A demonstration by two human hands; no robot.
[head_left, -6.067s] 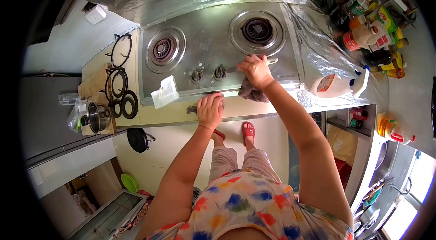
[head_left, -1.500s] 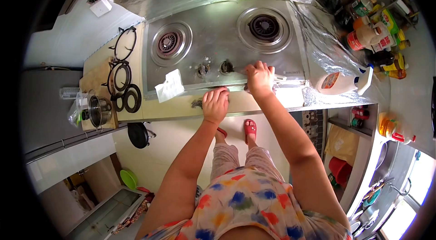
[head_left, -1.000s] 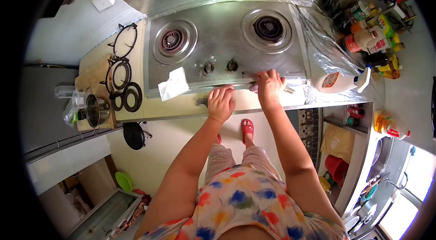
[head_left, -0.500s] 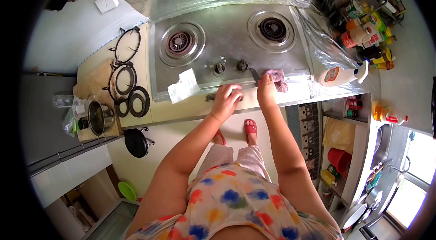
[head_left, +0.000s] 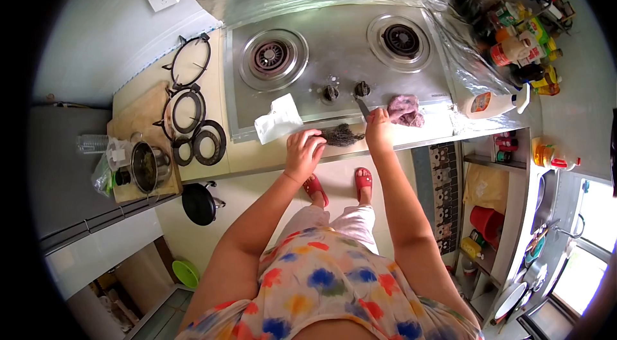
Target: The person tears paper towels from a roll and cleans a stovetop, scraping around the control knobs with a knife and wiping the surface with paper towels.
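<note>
I'm seeing right hand (head_left: 379, 126) clamping knife (head_left: 362, 107), tip aiming far, presumably for control; left hand (head_left: 304, 151) curling beside scourer (head_left: 342, 136), grip unclear.

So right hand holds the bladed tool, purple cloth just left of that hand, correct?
Not quite: the purple cloth lies to the right of the right hand, per the head view. That hand does hold the bladed tool.

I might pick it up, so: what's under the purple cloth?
The purple cloth lies across the front edge of the gas stove onto the pale countertop; both show around it. Anything else directly beneath is covered.
</note>
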